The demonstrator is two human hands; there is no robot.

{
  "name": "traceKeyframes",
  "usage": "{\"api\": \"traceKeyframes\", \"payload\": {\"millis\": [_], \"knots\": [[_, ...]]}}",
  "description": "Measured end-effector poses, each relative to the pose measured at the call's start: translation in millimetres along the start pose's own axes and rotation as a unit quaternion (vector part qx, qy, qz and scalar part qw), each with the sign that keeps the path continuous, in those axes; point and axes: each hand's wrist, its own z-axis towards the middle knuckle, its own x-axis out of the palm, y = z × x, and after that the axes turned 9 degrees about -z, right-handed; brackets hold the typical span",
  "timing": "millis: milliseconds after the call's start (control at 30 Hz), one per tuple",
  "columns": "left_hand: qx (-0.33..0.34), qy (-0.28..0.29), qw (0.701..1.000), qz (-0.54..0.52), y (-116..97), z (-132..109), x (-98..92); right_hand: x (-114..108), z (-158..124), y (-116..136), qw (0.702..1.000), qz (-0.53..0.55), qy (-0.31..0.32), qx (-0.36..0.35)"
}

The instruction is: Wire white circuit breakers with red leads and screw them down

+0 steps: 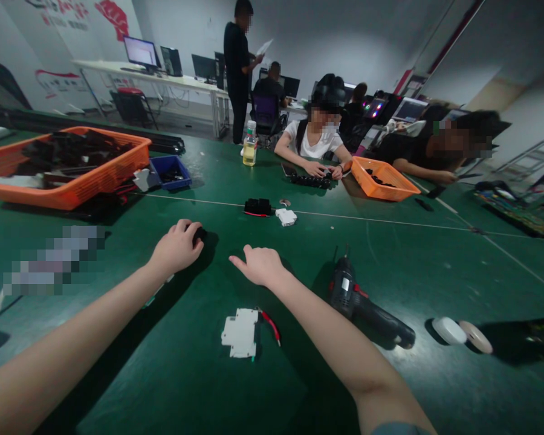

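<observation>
My left hand (176, 246) is closed around a small black part (200, 234), mostly hidden under the fingers, just above the green table. To its right, my right hand (259, 266) hovers with the thumb held apart from the bent fingers, and nothing shows in it. Between my forearms lies a white circuit breaker housing (242, 334), flat on the table. Close beside it is a short red piece (271, 327) with a pale tip. Beyond my hands sit a black block with a red edge (257, 207) and a second white housing (286, 217).
A black power screwdriver (358, 302) lies right of my right forearm, near white round lids (448, 330). An orange basket (63, 196) of black parts and a blue bin (170, 172) stand left. Across the table, co-workers sit by another orange basket (383, 188) and a bottle (249, 148).
</observation>
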Motion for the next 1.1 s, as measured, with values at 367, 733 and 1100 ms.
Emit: {"api": "traceKeyframes", "payload": {"millis": [367, 733, 1100], "knots": [[-0.003, 0.000, 1.000, -0.001, 0, 0, -0.4, -2, 7, -9, 0.994, -0.002, -0.085, 0.074], [0.003, -0.001, 1.000, -0.001, 5, 0, 1.2, -1, 19, -44, 0.981, -0.011, -0.097, 0.165], [-0.001, -0.012, 1.000, -0.005, 3, -2, -0.6, 15, 67, -44, 0.972, -0.047, -0.125, 0.194]]}}
